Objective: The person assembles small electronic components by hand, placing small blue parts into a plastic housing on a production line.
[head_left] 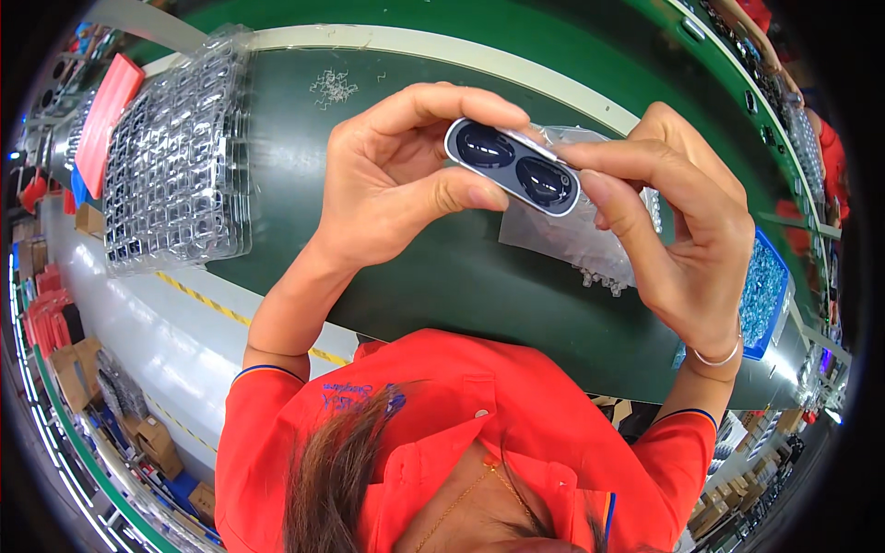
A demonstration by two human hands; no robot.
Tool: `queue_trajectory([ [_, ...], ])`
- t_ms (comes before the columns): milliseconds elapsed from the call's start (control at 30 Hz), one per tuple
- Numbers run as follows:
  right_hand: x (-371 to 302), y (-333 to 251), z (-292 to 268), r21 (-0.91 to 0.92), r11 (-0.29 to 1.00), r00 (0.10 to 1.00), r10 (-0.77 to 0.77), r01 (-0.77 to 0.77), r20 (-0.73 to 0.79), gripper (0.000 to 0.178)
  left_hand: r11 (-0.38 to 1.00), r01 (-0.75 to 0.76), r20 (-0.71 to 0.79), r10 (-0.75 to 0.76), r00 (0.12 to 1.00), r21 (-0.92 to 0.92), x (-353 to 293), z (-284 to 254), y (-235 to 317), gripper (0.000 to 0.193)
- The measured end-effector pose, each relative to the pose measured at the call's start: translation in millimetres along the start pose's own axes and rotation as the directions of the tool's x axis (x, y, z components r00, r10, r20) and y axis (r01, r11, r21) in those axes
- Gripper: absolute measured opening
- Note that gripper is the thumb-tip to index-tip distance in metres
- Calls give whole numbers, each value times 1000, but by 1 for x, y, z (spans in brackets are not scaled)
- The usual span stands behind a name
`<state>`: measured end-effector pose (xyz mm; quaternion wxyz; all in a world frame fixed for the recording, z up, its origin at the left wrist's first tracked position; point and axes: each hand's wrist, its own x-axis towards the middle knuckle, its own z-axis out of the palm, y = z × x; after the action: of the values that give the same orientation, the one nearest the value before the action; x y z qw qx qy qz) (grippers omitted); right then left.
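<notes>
An oval case (514, 168) with a pale rim and two glossy dark wells, like an earbud charging case, is held up over the green table. My left hand (383, 180) grips its left end, thumb along the near edge and fingers over the far edge. At its right end, my right hand (687, 203) pinches the rim between thumb and forefinger. Whether a small part sits in that pinch cannot be made out. Behind the case lies a clear plastic bag (548, 229), partly hidden by my right hand. Small clear pieces (604, 281) spill out beside the bag.
Stacked clear plastic trays (175, 161) stand at the table's left, beside pink foam sheets (106, 124). Thin bent wire pieces (332, 88) lie in a pile at the far side. A blue bin (772, 295) of small bluish parts is at the right. A green conveyor (461, 20) runs behind.
</notes>
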<state>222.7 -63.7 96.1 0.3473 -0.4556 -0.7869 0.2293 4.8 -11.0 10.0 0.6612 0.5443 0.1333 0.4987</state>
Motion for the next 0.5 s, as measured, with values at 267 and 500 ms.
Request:
queue_trajectory([
  [267,-8,10,-4,229,965,990,111,-129,88,20,967,-115,88,98,991,226,-1,1,-3,45],
  [500,-12,24,-7,342,925,976,104,-166,192,22,965,-128,209,80,975,230,-9,10,-9,47],
])
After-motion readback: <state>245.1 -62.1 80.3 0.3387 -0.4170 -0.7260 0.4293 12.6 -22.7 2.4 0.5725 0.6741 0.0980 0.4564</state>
